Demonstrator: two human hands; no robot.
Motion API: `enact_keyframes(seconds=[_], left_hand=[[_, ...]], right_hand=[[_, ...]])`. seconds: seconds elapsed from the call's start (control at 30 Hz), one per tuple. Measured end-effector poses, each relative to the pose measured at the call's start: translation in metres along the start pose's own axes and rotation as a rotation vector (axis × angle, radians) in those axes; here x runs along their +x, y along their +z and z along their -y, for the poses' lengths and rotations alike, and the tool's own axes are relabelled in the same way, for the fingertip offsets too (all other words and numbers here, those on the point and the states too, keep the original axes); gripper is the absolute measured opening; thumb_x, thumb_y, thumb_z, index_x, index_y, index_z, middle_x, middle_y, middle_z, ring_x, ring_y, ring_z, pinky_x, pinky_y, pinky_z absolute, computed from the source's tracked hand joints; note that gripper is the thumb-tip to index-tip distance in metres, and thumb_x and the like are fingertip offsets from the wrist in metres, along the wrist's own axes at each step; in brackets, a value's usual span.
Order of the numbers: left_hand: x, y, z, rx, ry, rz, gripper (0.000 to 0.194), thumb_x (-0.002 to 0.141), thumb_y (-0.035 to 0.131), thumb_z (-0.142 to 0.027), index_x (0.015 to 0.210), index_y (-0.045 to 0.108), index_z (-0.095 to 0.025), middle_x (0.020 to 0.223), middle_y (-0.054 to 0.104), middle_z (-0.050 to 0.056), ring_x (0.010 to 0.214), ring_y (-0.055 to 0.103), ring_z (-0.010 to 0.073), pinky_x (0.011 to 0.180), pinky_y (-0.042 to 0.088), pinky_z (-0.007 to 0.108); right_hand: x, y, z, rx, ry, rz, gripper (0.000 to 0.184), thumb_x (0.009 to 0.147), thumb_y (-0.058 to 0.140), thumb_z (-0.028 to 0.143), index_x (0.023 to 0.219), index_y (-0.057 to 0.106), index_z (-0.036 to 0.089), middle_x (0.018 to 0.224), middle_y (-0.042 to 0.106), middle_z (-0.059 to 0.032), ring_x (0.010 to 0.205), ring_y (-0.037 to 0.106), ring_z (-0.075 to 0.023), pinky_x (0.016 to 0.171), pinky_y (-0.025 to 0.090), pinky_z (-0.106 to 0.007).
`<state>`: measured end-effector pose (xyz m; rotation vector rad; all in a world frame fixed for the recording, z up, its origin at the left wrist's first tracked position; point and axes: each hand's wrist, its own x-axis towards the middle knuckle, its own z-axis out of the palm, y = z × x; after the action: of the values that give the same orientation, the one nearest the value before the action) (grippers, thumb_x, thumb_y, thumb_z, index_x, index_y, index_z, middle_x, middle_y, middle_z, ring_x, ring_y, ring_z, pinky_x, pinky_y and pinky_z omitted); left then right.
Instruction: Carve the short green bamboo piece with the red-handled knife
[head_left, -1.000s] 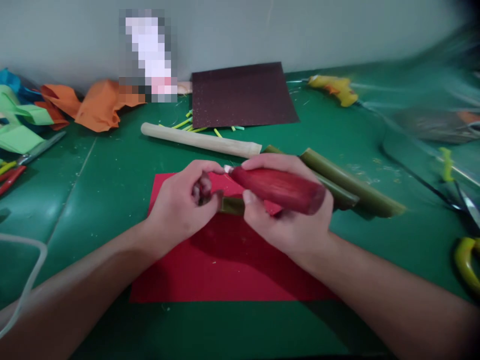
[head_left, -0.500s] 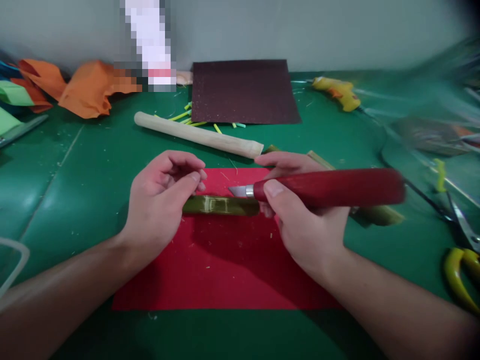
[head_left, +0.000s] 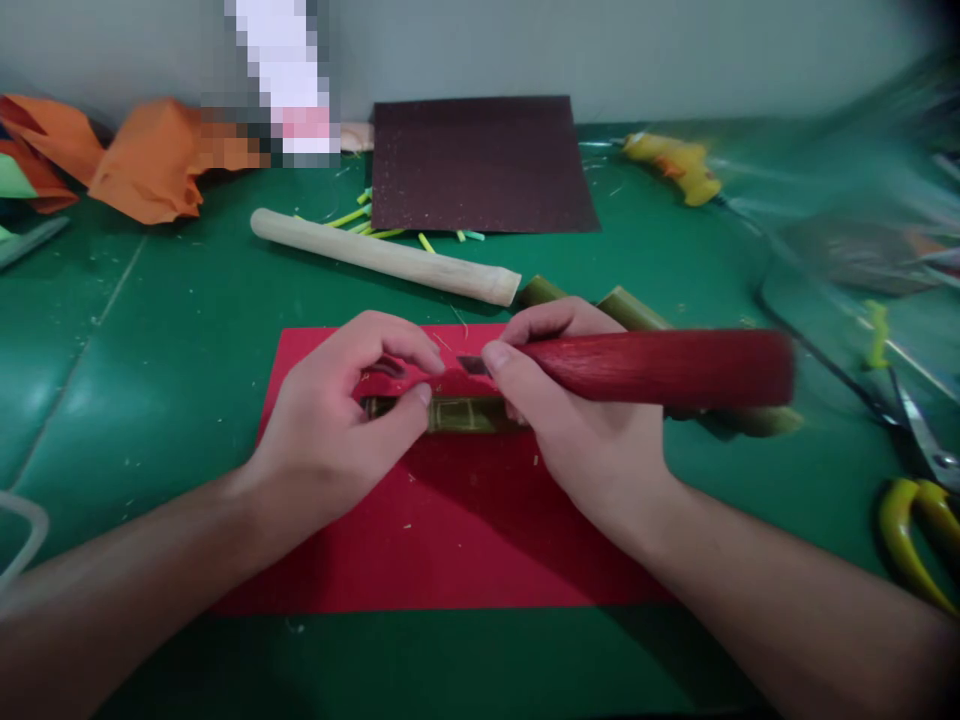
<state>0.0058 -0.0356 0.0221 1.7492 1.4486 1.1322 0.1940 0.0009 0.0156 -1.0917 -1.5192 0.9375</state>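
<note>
At centre, the right grip (head_left: 592, 425) holds a knife (head_left: 667, 368), apparently for scoring bamboo (head_left: 469, 415) that next needs steadying; the left grip (head_left: 337, 405) is unclear.

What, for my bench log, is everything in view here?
table: 1, green, across view
wall: 1, grey, behind
red sheet: 1, red, centre
bamboo piece: 1, green, over red sheet
knife: 1, red handle, right of centre
olive pieces: at least 2, green, beyond knife
stick: 1, pale, beyond red sheet
dark sheet: 1, brownish, back centre
strips: several, yellowish, by dark sheet
glue gun: 1, yellow, back right
scissors: 1, yellow handles, right edge
plastic: count unclear, clear, right
orange paper: count unclear, orange, back left
loop: 1, whitish, left edge
pixelated patch: 1, whitish, top left
left hand: 1, bare, partly covering bamboo piece
right hand: 1, bare, gripping knife
</note>
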Motion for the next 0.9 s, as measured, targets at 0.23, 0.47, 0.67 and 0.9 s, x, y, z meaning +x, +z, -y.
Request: enact_keyframes(seconds=[0.23, 0.47, 0.67, 0.9], left_hand=[[0.012, -0.01, 0.009, 0.377, 0.132, 0.292, 0.02, 0.085, 0.075, -0.038, 0.095, 0.074, -0.02, 0.097, 0.077, 0.004, 0.092, 0.068, 0.0233, 0.082, 0.055, 0.039], [0.008, -0.003, 0.011, 0.441, 0.166, 0.294, 0.017, 0.09, 0.069, -0.035, 0.099, 0.073, -0.021, 0.095, 0.074, 0.006, 0.089, 0.065, 0.0244, 0.077, 0.052, 0.04], [0.008, -0.001, 0.015, 0.48, 0.212, 0.223, 0.015, 0.089, 0.068, -0.032, 0.099, 0.07, -0.021, 0.091, 0.068, 0.006, 0.086, 0.062, 0.0241, 0.07, 0.046, 0.038], [0.012, 0.002, 0.02, 0.323, 0.144, 0.185, 0.013, 0.08, 0.074, -0.027, 0.088, 0.065, -0.024, 0.087, 0.066, 0.003, 0.08, 0.061, 0.0207, 0.066, 0.044, 0.035]], right_hand=[[0.001, 0.003, -0.005, 0.04, 0.052, -0.007, 0.018, 0.084, 0.077, 0.032, 0.078, 0.062, 0.026, 0.072, 0.065, -0.0003, 0.082, 0.07, -0.0219, 0.076, 0.059, -0.04], [-0.002, 0.0, 0.005, -0.034, -0.03, -0.011, 0.013, 0.086, 0.077, 0.032, 0.081, 0.067, 0.027, 0.082, 0.071, 0.0009, 0.077, 0.069, -0.0181, 0.074, 0.061, -0.038], [0.003, 0.001, 0.007, -0.038, -0.063, 0.023, 0.021, 0.082, 0.08, 0.03, 0.068, 0.064, 0.027, 0.072, 0.071, 0.0009, 0.067, 0.066, -0.0169, 0.064, 0.059, -0.035], [0.016, 0.008, -0.006, 0.057, -0.088, 0.038, 0.023, 0.081, 0.072, 0.023, 0.061, 0.061, 0.026, 0.064, 0.065, 0.0007, 0.068, 0.068, -0.0187, 0.067, 0.059, -0.037]])
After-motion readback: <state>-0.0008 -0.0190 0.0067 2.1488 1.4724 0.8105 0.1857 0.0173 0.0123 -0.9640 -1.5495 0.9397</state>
